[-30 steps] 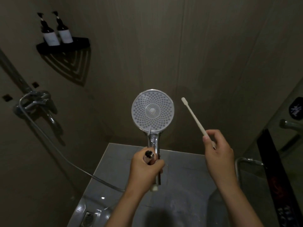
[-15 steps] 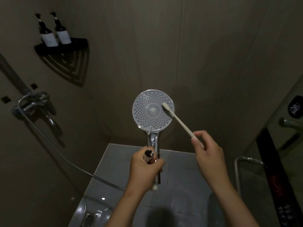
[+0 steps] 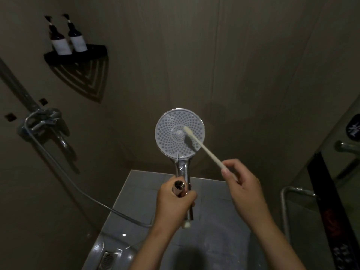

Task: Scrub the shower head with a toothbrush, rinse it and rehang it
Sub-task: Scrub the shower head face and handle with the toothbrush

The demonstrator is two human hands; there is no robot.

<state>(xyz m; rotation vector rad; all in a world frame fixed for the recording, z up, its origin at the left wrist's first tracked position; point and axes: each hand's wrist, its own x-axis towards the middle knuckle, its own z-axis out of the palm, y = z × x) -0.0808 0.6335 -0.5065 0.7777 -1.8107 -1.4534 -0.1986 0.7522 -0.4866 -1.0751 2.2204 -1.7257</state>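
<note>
The shower head (image 3: 167,137), a round pale disc ringed with small nozzles on a chrome handle, is held upright to the right of the wall tap (image 3: 41,121). Its handle is gripped by the left hand (image 3: 175,205). The white toothbrush (image 3: 204,148) is pinched in the right hand (image 3: 243,190), and its tip is laid near the disc's centre.

No wording is legible. The left bottle (image 3: 60,43) and right bottle (image 3: 77,40) on the corner shelf (image 3: 91,52) carry white labels whose print cannot be made out. A black patch (image 3: 353,128) at the right edge bears a blurred white emblem, and the black strip (image 3: 327,201) below shows unreadable marks.
</note>
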